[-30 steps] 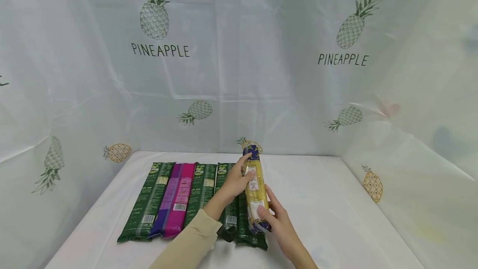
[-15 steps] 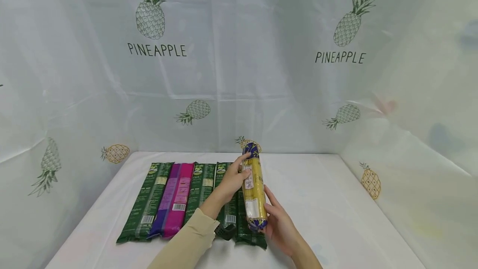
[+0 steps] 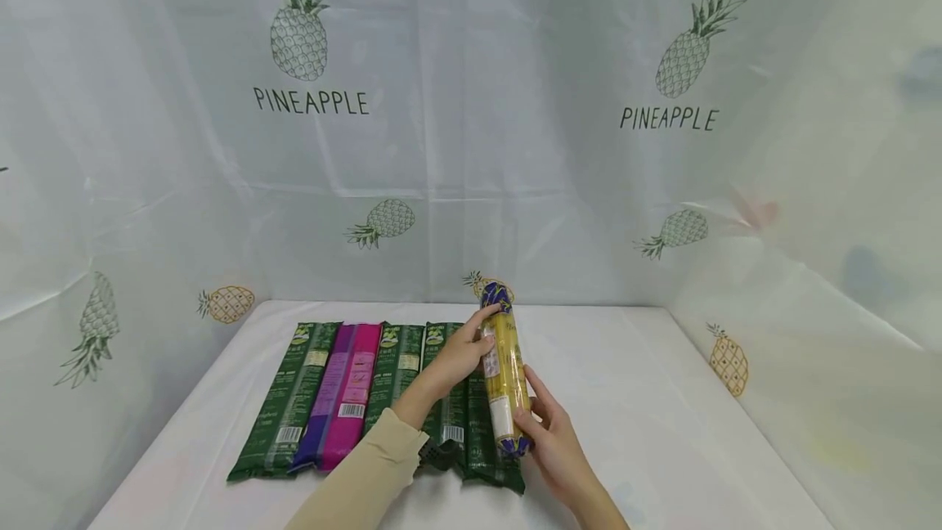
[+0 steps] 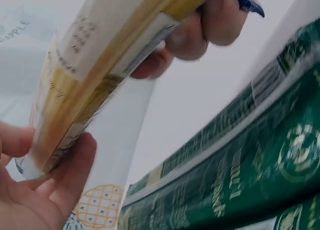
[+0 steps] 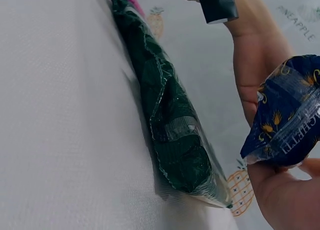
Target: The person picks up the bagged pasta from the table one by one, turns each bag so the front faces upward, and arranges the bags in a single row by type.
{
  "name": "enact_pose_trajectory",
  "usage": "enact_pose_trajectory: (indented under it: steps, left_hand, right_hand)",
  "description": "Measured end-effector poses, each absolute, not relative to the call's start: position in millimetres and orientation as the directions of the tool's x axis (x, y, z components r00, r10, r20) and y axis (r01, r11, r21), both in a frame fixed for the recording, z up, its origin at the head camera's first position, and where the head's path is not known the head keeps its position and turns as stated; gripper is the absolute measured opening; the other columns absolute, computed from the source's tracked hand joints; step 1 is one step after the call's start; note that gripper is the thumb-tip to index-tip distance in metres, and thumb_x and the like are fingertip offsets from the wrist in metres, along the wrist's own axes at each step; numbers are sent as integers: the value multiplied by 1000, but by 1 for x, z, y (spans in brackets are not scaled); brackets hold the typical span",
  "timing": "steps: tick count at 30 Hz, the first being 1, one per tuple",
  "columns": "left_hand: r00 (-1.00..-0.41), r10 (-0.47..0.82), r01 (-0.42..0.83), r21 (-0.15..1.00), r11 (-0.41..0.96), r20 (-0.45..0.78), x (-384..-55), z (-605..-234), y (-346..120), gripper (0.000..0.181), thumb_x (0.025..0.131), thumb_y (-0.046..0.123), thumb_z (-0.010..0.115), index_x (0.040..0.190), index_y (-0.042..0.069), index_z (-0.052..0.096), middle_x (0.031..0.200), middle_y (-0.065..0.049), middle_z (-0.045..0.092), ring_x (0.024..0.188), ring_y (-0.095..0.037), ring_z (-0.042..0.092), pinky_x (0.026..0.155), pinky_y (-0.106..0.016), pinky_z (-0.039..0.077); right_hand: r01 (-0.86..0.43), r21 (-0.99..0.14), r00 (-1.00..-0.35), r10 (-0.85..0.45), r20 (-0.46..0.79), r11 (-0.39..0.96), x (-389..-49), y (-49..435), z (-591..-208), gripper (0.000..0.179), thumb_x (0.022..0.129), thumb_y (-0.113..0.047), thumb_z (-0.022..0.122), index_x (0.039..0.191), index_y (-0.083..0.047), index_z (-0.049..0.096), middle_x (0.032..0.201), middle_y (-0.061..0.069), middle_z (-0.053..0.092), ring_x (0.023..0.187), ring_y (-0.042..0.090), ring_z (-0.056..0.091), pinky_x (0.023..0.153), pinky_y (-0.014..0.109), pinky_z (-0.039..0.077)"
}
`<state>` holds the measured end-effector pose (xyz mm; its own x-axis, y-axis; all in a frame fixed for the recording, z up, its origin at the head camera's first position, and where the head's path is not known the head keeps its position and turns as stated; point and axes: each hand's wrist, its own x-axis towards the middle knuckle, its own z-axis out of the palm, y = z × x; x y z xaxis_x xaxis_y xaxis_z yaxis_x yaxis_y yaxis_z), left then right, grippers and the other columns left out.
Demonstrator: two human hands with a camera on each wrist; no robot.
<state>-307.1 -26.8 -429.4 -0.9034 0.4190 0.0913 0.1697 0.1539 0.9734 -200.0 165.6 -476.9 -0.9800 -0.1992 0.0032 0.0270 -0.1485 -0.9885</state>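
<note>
Both my hands hold a yellow spaghetti pack point(image 3: 508, 375) with dark blue ends, tilted above the right end of a row of packs. My left hand point(image 3: 458, 360) grips its far part, thumb and fingers around it. The right hand point(image 3: 557, 442) holds the near end, its thumb on the wrapper. In the left wrist view, white labels and pale strands show through the pack point(image 4: 105, 54), gripped at both ends. The pack's blue end point(image 5: 287, 115), with printed wheat ears and lettering, hides part of the right hand point(image 5: 285, 195) in the right wrist view.
Several green spaghetti packs point(image 3: 287, 399) and one pink-and-purple pack point(image 3: 346, 399) lie side by side on the white table point(image 3: 633, 399). The rightmost green pack point(image 3: 486, 456) is partly under the held one. Pineapple-print curtains point(image 3: 500, 145) enclose the table's back and sides.
The spaghetti pack has turned about its long axis, its white labels shifting toward the left. My right thumb left the pack's face and is back on it. The row of packs has not moved.
</note>
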Motion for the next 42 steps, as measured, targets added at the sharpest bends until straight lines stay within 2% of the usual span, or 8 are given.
enact_pose_trajectory:
  steps: [4,9,15,18,20,26,34,42]
  left_hand:
    - [-903,416,229,937,264,103,-306,-427,-28,56,115,26,46,167,39,31,137,-20,60,97,-23,64,88,-58,55]
    - [-917,382,269,884,384,113,-306,-426,-29,57,114,29,46,168,37,30,99,-18,65,59,-20,45,65,-47,51]
    - [-913,374,327,837,439,161,-309,-429,-30,66,111,41,54,170,30,26,131,-26,65,80,-22,68,71,-42,55]
    - [-903,389,355,825,439,182,-311,-431,-31,75,108,38,63,170,28,22,125,-26,68,86,-25,73,72,-42,59]
    - [-897,399,367,828,424,193,-312,-433,-32,76,107,32,66,170,27,23,120,-25,68,85,-25,73,71,-43,59]
    - [-911,376,319,866,384,169,-311,-437,-32,61,108,24,65,163,27,41,138,-23,61,98,-24,70,76,-42,58]
    - [-942,321,188,947,259,100,-309,-438,-33,58,108,17,63,162,24,43,152,-20,52,112,-29,66,87,-48,55]
    - [-933,356,111,986,125,60,-311,-438,-35,57,109,11,57,163,19,40,158,-20,46,123,-31,62,99,-51,51]
  right_hand:
    - [-33,-997,-987,-153,44,-75,-199,164,-478,79,107,-16,65,172,-21,21,129,23,53,111,27,68,86,34,61]
    - [-72,-997,-991,-111,69,27,-196,160,-479,77,106,-16,68,171,-23,27,125,22,53,102,26,71,79,32,62]
    - [-140,-979,-989,-62,133,145,-196,154,-481,74,104,-11,70,168,-20,35,127,23,55,92,23,69,71,31,62]
    - [-172,-965,-985,-47,166,197,-197,153,-484,74,102,-10,73,166,-18,39,128,23,56,91,23,69,68,29,61]
    - [-189,-957,-982,-47,183,222,-197,152,-485,73,101,-11,74,166,-17,40,128,22,57,91,23,69,68,28,61]
    - [-168,-962,-985,-65,157,214,-198,152,-486,73,102,-17,75,166,-20,40,129,23,55,95,26,70,72,30,62]
    - [-45,-976,-996,-79,29,213,-198,151,-480,74,102,-38,73,167,-30,38,126,17,54,93,24,67,77,34,60]
    - [110,-986,-964,-229,-136,124,-197,166,-467,82,108,-49,58,173,-33,9,138,22,48,103,25,65,80,39,58]
